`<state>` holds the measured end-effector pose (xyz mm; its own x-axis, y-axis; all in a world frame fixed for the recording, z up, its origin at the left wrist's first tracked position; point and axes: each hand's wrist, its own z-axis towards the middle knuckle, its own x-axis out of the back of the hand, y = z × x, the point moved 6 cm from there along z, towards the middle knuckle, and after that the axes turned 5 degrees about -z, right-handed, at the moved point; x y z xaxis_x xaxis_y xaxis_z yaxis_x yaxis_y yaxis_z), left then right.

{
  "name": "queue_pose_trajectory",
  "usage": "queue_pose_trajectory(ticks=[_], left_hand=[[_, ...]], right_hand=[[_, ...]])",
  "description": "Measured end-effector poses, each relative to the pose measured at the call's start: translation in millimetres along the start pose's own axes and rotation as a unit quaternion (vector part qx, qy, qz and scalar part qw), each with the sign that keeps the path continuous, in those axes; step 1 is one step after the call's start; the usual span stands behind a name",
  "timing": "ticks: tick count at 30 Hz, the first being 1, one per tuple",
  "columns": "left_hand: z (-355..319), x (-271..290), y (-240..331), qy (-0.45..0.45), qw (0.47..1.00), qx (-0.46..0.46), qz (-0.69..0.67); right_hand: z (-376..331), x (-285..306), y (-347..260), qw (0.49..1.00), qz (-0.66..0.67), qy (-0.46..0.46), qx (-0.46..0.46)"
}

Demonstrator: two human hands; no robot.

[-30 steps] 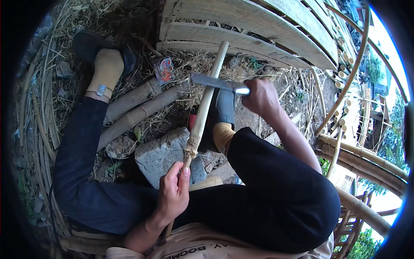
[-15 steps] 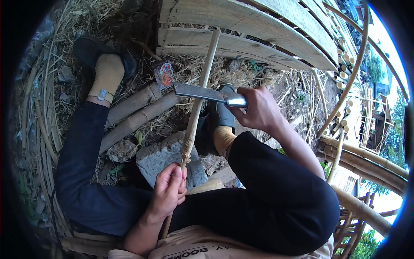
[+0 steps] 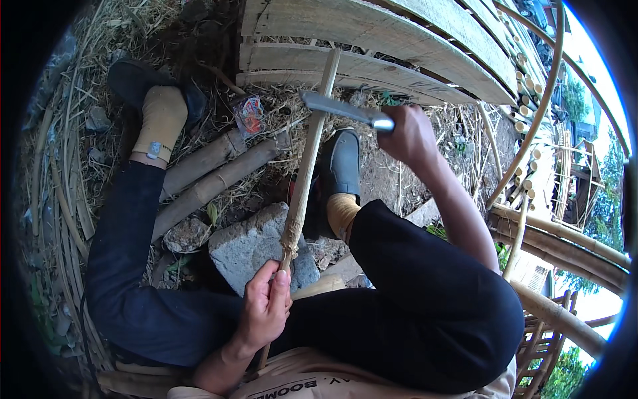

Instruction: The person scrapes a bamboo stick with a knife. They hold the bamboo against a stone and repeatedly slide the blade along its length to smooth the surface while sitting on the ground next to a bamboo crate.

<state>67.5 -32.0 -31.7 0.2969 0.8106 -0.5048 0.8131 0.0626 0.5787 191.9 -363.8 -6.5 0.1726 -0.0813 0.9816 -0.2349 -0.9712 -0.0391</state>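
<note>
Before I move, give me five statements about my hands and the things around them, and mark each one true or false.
1. Your left hand grips a long, pale, slender stick. True.
2. Your right hand grips that same stick. False: it holds a knife with a grey metal blade.
3. In the view, the stick crosses in front of a rough, grey stone block. True.
4. The dark grey, rounded shoe nearer the knife is left of the stick. False: it is to the right.
5. A slatted panel of pale wooden boards stands at the top of the view. True.
</note>
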Motion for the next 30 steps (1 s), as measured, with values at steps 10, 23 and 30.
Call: queue_pose_trajectory(ticks=[10,23,30], left_hand=[[5,3,1,0.003,1.000,-0.017,0.011],[-3,4,-2,0.037,0.982,-0.066,0.171],[3,2,-8,0.019,0.987,-0.073,0.143]], right_hand=[[-28,11,-3,0.997,0.079,0.002,0.025],[-8,6,4,1.000,-0.019,0.016,0.002],[-10,8,7,1.000,0.002,0.012,0.005]])
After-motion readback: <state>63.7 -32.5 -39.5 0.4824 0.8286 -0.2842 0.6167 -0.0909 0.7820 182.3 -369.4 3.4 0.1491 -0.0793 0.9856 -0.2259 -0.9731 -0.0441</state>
